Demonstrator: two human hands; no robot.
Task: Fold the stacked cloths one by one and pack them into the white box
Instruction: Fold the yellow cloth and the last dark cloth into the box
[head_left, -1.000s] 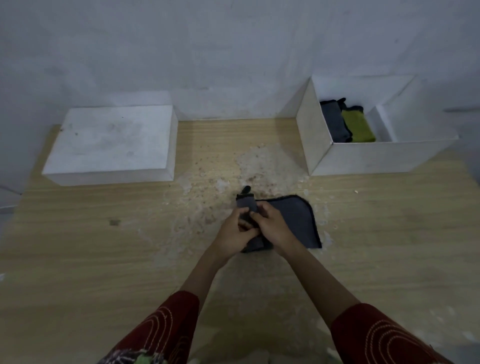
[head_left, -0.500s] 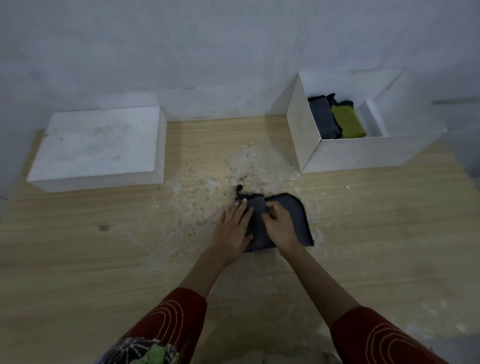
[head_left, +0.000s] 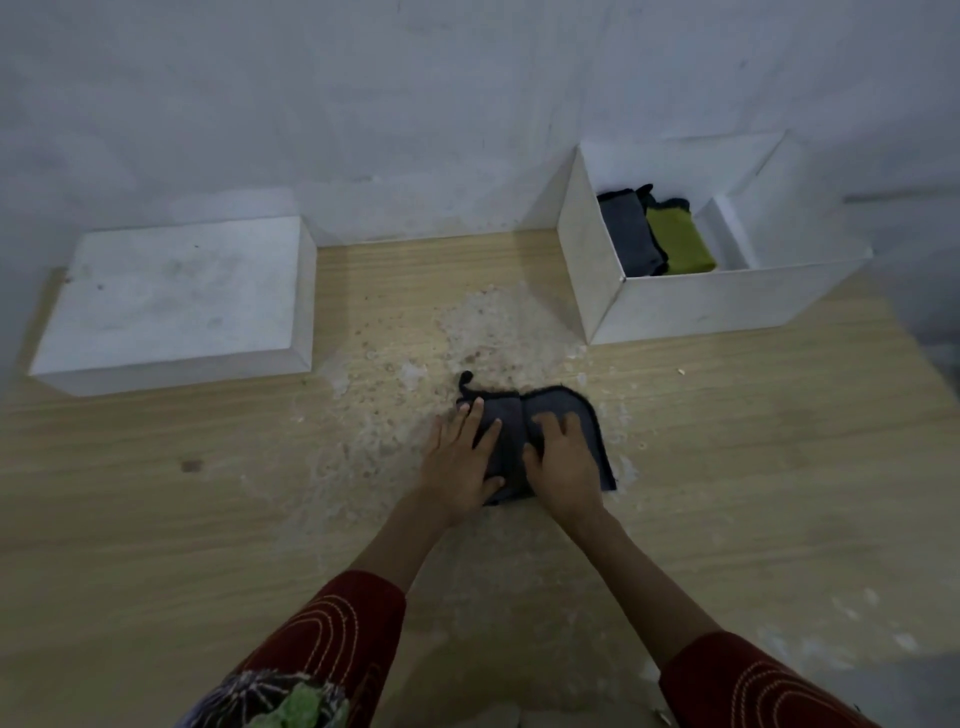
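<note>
one dark grey cloth (head_left: 511, 441) lies on the bench (head_left: 208, 519) under both hands: left hand (head_left: 460, 462) pressed flat on its left part, right hand (head_left: 563, 467) flat on its right part, fingers straight. farther back and right stands the white box (head_left: 701, 306), holding a folded grey cloth (head_left: 628, 234) and a green cloth (head_left: 680, 244).

Single head-worn wide-angle view, facing forward and down, close above table (head_left: 156, 545)

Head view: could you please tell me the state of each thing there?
Grey cloth: folded over, flat under both hands.
Left hand: flat, pressing the cloth.
Right hand: flat, pressing the cloth.
White box: open, holding dark cloth and green cloth.
</note>
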